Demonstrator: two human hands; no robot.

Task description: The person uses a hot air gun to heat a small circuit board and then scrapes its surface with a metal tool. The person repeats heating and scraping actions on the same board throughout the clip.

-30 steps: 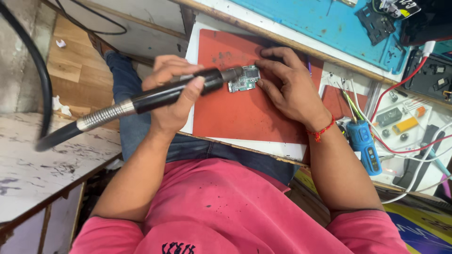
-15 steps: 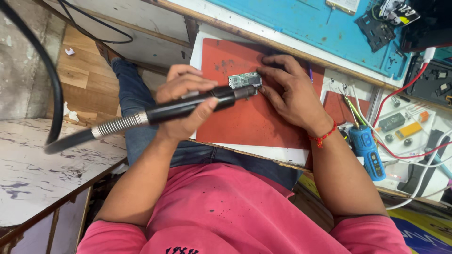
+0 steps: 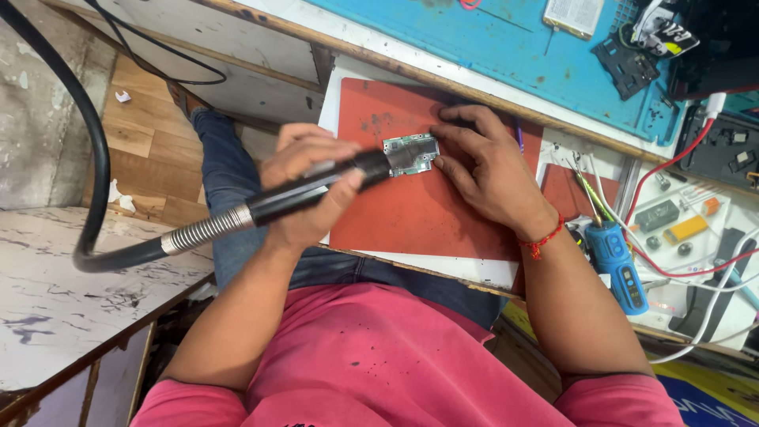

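Observation:
My left hand [image 3: 304, 178] is wrapped around the black handpiece [image 3: 277, 204] of a flexible-shaft rotary tool. Its tip rests against the left end of a small green circuit board [image 3: 413, 152]. The board lies on a red work mat [image 3: 411, 217]. My right hand [image 3: 486, 170], with a red thread at the wrist, presses its fingers on the board's right edge and holds it flat. The tool's metal spring collar and thick black hose [image 3: 95, 166] loop away to the left.
A blue mat [image 3: 506, 55] with small parts lies beyond the red one. A blue handheld device [image 3: 621, 265], tweezers, red and white cables and a white parts tray [image 3: 680, 229] are on the right. A white marbled surface [image 3: 55, 300] stands at lower left, over a wooden floor.
The view has shifted slightly, so the mat sits lower in frame. Both hands stay on the tool and the board, with the tool tip still at the board's left end.

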